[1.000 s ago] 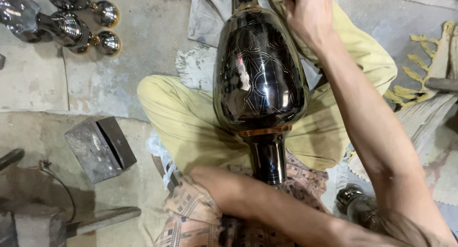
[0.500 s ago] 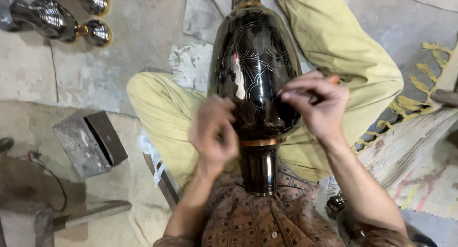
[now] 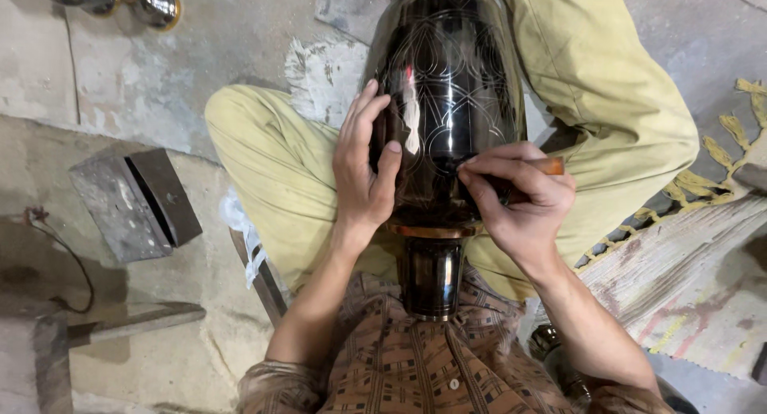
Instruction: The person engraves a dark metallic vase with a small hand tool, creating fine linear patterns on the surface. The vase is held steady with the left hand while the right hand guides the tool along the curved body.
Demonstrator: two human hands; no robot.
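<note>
Vase (image 3: 447, 118) lying across my lap, my left hand (image 3: 363, 174) on its left flank, my right hand (image 3: 515, 202) with tool (image 3: 550, 166) on its right, metal block (image 3: 136, 202) on the floor at left, mat (image 3: 687, 286) at right.

L hand (image 3: 363, 174) flat, fingers spread, palm pressed on left side of black vase (image 3: 443, 118), thumb lying across its front. R hand (image 3: 519, 202) at vase's lower right, fingers pinched round a thin wooden-handled tool (image 3: 547, 166), wrist bent, both forearms angled up toward vase.

Bare floor left of knee (image 3: 240, 134); metal block (image 3: 132, 202) and hammer (image 3: 120, 322) obstruct farther left.
</note>
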